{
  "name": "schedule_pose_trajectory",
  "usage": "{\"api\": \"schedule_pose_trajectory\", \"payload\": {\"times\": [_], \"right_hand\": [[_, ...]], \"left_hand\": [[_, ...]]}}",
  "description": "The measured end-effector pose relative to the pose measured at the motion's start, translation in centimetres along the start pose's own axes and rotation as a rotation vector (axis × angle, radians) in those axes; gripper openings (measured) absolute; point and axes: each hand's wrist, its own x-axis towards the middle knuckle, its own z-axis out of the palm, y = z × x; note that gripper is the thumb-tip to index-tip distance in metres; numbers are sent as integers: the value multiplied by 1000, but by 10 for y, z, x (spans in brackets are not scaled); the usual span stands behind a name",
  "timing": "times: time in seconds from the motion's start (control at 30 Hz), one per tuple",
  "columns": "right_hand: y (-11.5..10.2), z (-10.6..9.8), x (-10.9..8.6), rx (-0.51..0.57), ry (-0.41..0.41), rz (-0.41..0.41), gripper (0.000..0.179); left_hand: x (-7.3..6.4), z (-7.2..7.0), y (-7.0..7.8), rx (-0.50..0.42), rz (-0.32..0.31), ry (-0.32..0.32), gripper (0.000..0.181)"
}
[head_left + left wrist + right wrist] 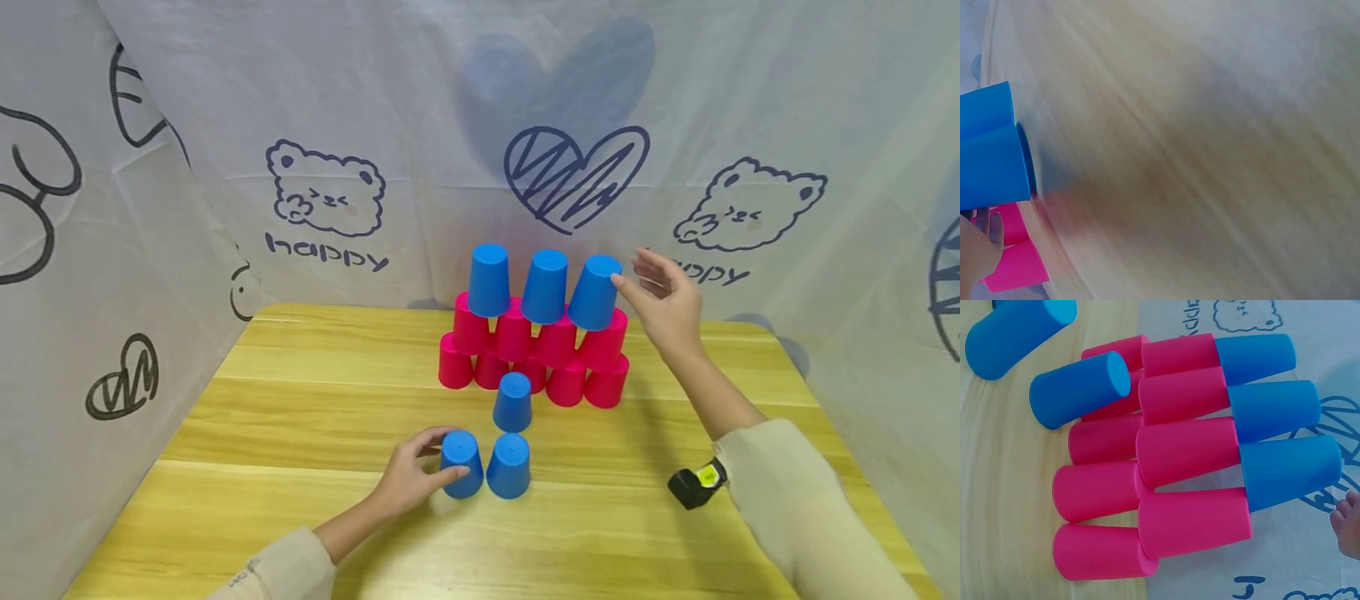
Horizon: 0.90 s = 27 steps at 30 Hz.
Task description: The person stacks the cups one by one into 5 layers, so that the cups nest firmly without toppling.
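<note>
My left hand (405, 477) grips an upside-down blue cup (461, 471) on the table, thumb in front and fingers behind. Beside it stands another blue cup (510, 468), with a further blue cup (513, 404) just behind. At the back, upside-down pink cups (557, 342) form two stacked rows, topped by a row of three blue cups (489, 279). My right hand (669, 315) is beside the rightmost top cup (595, 293), fingers spread and thumb tip overlapping its edge in the head view. In the right wrist view, its fingertips (1337, 522) show just off that cup's closed end.
The wooden table (315, 367) carries everything. Behind it hangs a white cloth (442, 100) with bear and heart drawings, close past the stack. A black device with a yellow label (693, 487) is at the right wrist.
</note>
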Motion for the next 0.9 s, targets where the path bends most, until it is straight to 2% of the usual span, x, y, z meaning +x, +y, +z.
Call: {"api": "schedule_pose_trajectory", "payload": {"times": [0.27, 0.6, 0.73, 0.9], "right_hand": [[1, -9, -20, 19, 30, -27, 44], [10, -4, -42, 13, -38, 0, 46], [13, -2, -51, 3, -67, -17, 46], [17, 2, -61, 72, -71, -68, 42]], "left_hand": [[5, -7, 6, -16, 5, 18, 48], [11, -13, 10, -1, 21, 32, 47], [15, -15, 13, 0, 13, 40, 47], [20, -17, 18, 3, 19, 47, 48]]}}
